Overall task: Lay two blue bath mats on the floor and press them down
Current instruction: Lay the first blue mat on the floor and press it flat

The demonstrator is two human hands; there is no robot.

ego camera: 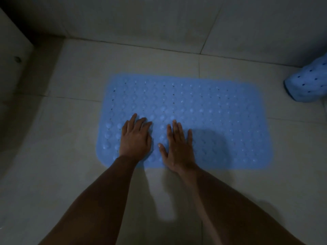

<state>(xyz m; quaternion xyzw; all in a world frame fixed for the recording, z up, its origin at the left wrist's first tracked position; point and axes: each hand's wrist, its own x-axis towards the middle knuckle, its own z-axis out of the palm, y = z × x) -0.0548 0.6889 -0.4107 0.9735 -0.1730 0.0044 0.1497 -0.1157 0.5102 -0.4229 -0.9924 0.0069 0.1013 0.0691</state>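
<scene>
A light blue bath mat [203, 110] with rows of bumps and small holes lies flat on the tiled floor in the middle of the view. My left hand [135, 138] rests palm down on its near left part, fingers spread. Just to the right, my right hand [178, 147] also lies flat on the mat with fingers apart. Neither hand holds anything. A second blue mat [307, 84], rolled or folded up and dotted with dark holes, sits on the floor at the right edge, partly cut off by the frame.
The floor [70, 156] is pale tile in dim light. A tiled wall [159, 23] runs along the far side. A white fixture or cabinet [12, 71] stands at the left.
</scene>
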